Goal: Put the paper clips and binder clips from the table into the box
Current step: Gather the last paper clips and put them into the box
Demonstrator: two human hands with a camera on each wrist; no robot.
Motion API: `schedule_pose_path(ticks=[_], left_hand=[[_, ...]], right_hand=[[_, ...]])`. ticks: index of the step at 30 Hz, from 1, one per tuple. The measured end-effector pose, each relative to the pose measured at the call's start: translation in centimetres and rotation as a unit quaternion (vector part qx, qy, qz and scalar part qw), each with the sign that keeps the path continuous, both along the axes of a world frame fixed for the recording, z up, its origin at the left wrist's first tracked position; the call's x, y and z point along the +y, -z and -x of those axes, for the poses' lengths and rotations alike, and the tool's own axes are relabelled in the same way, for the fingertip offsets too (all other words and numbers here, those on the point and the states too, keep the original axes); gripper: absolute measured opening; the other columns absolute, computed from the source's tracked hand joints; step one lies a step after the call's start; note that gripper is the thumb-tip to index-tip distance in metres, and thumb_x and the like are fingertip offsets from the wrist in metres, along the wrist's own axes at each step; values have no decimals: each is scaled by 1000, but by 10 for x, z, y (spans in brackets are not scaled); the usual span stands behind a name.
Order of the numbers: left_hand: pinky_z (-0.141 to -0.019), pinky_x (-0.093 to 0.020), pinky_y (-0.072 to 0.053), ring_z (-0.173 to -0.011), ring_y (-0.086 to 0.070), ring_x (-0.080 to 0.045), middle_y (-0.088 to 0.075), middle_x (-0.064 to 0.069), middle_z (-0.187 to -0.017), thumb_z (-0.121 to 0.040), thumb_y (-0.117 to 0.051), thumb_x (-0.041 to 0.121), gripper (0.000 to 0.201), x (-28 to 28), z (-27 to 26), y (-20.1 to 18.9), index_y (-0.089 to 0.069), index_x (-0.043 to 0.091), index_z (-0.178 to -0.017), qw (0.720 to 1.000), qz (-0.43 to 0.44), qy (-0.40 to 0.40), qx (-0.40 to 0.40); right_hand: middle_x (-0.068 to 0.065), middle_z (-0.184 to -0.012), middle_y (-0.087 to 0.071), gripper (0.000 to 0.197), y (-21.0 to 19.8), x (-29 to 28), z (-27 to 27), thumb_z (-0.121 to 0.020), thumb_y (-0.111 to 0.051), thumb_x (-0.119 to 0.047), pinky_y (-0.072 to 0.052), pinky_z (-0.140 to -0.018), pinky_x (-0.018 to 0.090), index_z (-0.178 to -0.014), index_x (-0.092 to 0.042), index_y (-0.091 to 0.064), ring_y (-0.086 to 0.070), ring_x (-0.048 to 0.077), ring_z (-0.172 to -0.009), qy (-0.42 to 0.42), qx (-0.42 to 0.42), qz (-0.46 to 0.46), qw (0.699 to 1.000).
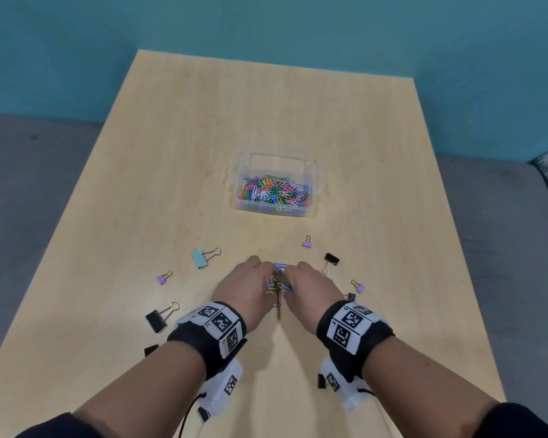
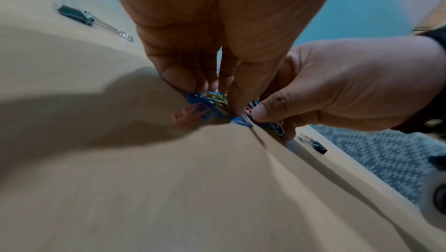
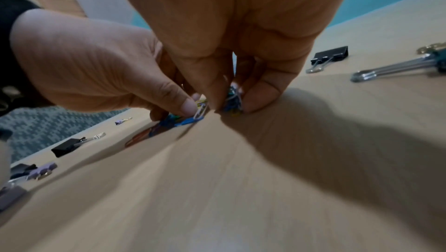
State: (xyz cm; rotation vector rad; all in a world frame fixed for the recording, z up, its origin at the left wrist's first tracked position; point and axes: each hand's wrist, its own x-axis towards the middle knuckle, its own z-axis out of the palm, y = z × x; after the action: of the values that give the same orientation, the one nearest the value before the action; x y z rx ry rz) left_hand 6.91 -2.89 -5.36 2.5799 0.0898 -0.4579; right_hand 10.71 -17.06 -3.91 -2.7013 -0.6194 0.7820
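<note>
Both hands, left hand and right hand, pinching heap of coloured wire paper clips; next: lift, carry to 12 o'clock, clear plastic box.

Head view evenly lit, soft overhead light, sharp mid-frame, edges bowed by wide lens. Wrist views dimmer, strongly warped, smeared with motion blur toward bottom. Broad soft shadows on table under both hands. Faint glare at bottom edge.

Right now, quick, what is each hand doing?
Left hand: fingers curled, pinching the paper clips on the table.
Right hand: also gripping that same heap.
</note>
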Motion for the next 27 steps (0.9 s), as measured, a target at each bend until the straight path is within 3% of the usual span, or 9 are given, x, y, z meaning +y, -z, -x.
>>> schedule_pose_path(ticks=[4,9,14,16,18,20,22,24,27], left_hand=[[-76,-36,-46,-94,-53,-22,-50,1,-102,-83,-59,24,26,-2,0,2,-58,28,-109,1000,1,14,3],[-70,-39,-47,-83,-52,-28,-48,-4,-97,-87,-52,18,9,-4,-4,-2,-54,16,-95,997,-48,65,11],[-57,-36,-32,-67,-41,-28,-48,-5,-96,-89,-44,12,6,-3,-5,-8,-49,15,-92,989,-111,98,18],[-60,-38,-41,-69,-50,-30,-50,-3,-92,-88,-45,14,6,3,-6,-8,-50,17,-85,996,-72,57,16],[-66,-34,-45,-74,-55,-25,-54,2,-85,-84,-52,17,6,12,-7,-8,-52,21,-79,1000,-2,-8,29],[-63,-31,-47,-68,-57,-18,-59,6,-72,-77,-60,18,8,21,-9,-10,-56,23,-73,993,74,-82,47],[-52,-29,-46,-52,-56,-16,-58,6,-57,-75,-65,13,11,29,-14,-18,-59,20,-69,968,180,-163,58],[-45,-25,-41,-42,-50,-17,-53,4,-50,-77,-66,6,15,38,-24,-29,-59,15,-68,942,257,-210,57],[-40,-21,-39,-38,-46,-15,-53,-3,-50,-79,-67,1,16,51,-52,-50,-58,10,-69,937,277,-214,14]], right_hand=[[0,-88,-44,7,0,-7,-2,-91,-48,-16,-32,-60,32,-85,-18,-46,-45,23,-72,24,6,4,1000],[2,-88,-52,7,0,-22,-4,-90,-50,-19,-41,-63,34,-85,-16,-53,-54,24,-76,63,21,-15,998],[-4,-74,-51,4,-3,-32,-6,-84,-56,-17,-34,-52,24,-80,-15,-55,-49,16,-66,123,72,-82,986],[-5,-66,-53,7,-2,-34,-9,-80,-60,-14,-39,-51,25,-76,-17,-55,-50,15,-57,174,117,-123,970],[-10,-55,-50,13,-2,-35,-13,-78,-62,-10,-41,-52,26,-72,-18,-53,-47,12,-46,216,164,-163,949],[-13,-45,-45,18,-6,-33,-19,-80,-64,-6,-42,-53,28,-70,-16,-52,-42,10,-39,251,198,-205,925],[-11,-47,-45,18,-18,-30,-27,-81,-66,-3,-42,-49,24,-72,-12,-53,-42,10,-38,267,216,-246,907],[-2,-54,-48,17,-34,-26,-38,-82,-68,-3,-39,-42,17,-76,-9,-53,-47,12,-42,267,208,-277,899],[10,-61,-50,17,-56,-16,-67,-81,-69,-3,-40,-40,19,-78,-7,-53,-50,18,-44,247,163,-312,903]])
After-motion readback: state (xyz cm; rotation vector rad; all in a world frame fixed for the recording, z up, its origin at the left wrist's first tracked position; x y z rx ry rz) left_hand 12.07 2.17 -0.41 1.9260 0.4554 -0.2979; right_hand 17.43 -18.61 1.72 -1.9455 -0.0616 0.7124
